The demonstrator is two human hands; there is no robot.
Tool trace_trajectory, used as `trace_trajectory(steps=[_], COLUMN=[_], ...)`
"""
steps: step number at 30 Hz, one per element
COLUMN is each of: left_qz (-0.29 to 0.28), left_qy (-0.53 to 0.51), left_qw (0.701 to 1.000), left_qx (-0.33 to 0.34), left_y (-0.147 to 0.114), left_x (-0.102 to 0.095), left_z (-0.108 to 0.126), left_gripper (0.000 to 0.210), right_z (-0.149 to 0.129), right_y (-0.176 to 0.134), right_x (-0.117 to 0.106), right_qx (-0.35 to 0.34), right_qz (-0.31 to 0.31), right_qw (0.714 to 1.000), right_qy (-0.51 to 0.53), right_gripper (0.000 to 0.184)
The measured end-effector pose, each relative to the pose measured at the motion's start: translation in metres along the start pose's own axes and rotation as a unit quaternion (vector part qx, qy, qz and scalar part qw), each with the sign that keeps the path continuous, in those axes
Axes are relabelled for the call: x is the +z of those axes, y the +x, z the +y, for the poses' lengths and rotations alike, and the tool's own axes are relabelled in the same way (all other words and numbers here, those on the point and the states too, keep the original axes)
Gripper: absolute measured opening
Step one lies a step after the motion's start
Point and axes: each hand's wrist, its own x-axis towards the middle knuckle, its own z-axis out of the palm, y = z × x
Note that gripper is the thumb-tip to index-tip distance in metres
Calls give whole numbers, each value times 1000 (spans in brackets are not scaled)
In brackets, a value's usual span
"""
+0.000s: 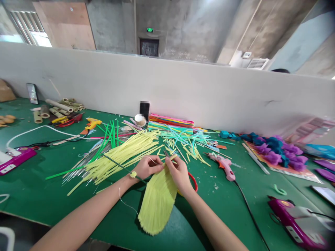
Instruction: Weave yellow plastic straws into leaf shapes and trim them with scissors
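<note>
Table (256,174): green
Yellow-green panel (158,205): near side of grip, lengthwise near-to-far
Left hand (148,168): pinched on far end
Right hand (180,173): likewise pinched

Here we go: one left hand (146,168) and one right hand (180,173) make two, with one yellow-green fuzzy panel (157,209) between them! Glue guns, two: one yellow glue gun (93,123), one pink glue gun (224,166). Two power strips too, a left strip (22,158) and a right strip (294,223). One white cup (140,120), one curled green piece (281,192), one exit sign (149,30). Bamboo tubes (59,104), roughly ten, overlapping; yellow sticks (125,150), dozens, too bunched for an exact count!
</note>
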Motion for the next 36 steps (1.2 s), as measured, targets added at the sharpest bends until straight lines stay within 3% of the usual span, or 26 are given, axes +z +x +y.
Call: trace_trajectory(steps=[17,23,29,36], left_qz=[0,-44,-29,-139], left_qy=[10,6,4,-77], left_qw=[999,999,999,987], left_qx=[44,28,19,-29], left_y=[-1,-2,0,0], left_x=[-1,-4,-9,-20], left_z=[2,4,-1,2], left_gripper=[25,16,16,28], right_z=[-2,-4,-2,0], right_y=[-1,-2,-1,-2], right_x=[1,1,1,-1], right_qx=[3,-6,-8,4], right_qz=[-12,-10,-14,-8], right_qw=[1000,1000,1000,1000], right_qy=[-14,1,1,16], right_gripper=[36,37,37,34])
